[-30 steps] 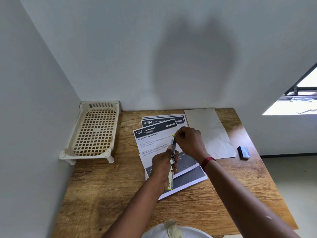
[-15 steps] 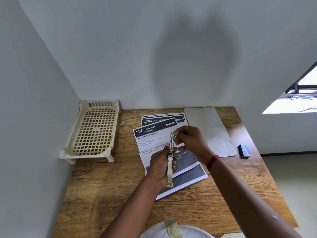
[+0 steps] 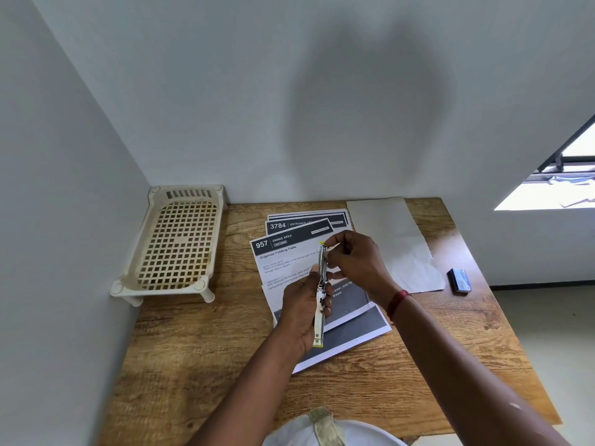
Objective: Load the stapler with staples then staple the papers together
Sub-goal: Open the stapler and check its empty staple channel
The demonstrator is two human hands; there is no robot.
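A slim metal stapler (image 3: 321,294) with yellow tips is swung fully open and held lengthwise above the papers. My left hand (image 3: 302,312) grips its middle and near half. My right hand (image 3: 355,263) pinches at the stapler's far end, fingers curled; any staples between the fingertips are too small to make out. Under both hands lie several printed sheets (image 3: 289,255) fanned on the wooden table (image 3: 199,358). A small blue staple box (image 3: 459,281) sits at the right table edge.
A cream plastic lattice rack (image 3: 175,244) stands at the back left against the wall. A blank crumpled white sheet (image 3: 397,239) lies right of the printed papers. Walls close the table at back and left; the floor drops off on the right.
The stapler has risen slightly and moved toward the far end of the papers. My right hand has shifted from above the tip to its right side.
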